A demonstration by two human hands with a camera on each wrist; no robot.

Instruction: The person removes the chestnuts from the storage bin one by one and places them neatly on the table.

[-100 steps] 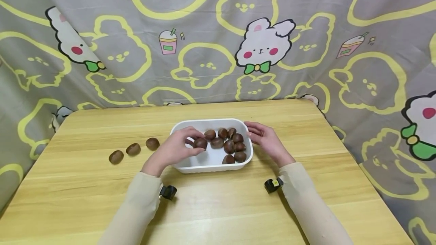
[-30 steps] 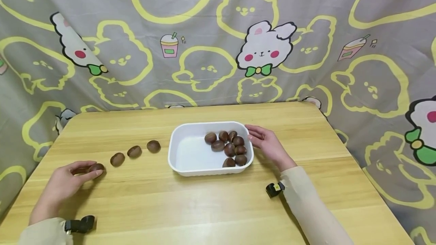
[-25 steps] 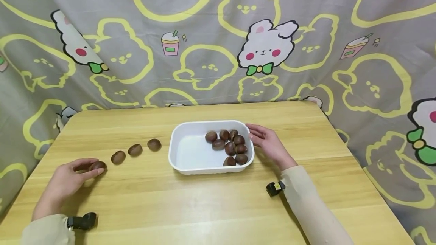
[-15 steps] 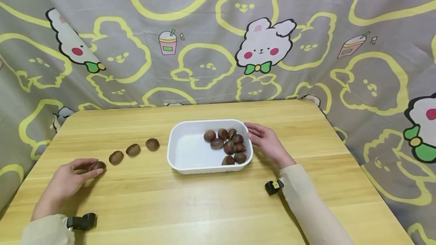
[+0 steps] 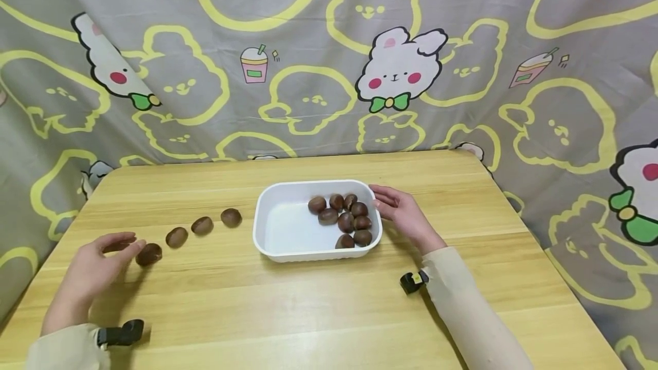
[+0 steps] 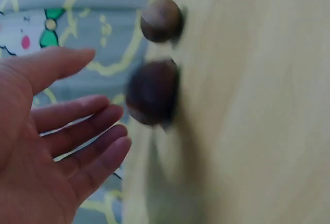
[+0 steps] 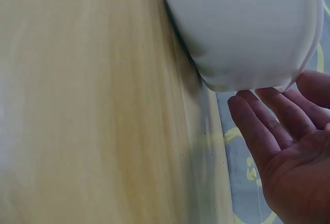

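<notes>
Just left of the nearest loose chestnut [image 5: 149, 254], my left hand [image 5: 95, 264] is held with its fingers apart from it. The left wrist view shows that hand [image 6: 67, 126] with fingers extended and a small gap to the chestnut [image 6: 153, 91]. My right hand [image 5: 408, 218] touches the right end of the white tray [image 5: 293, 257], which has several chestnuts [image 5: 328, 216] in its right half. In the right wrist view the fingertips of the right hand [image 7: 289, 131] rest against the wall of the tray [image 7: 247, 38], thumb near the rim.
Three more chestnuts, one of them [image 5: 202, 225] in the middle, lie in a slanting row between the nearest one and the tray on the wooden table [image 5: 308, 313]. A patterned curtain [image 5: 308, 33] hangs behind the table and along its sides.
My left hand carried a chestnut from the tray to the left end of the row, then let go and drew back slightly left. The right hand stays at the tray.
</notes>
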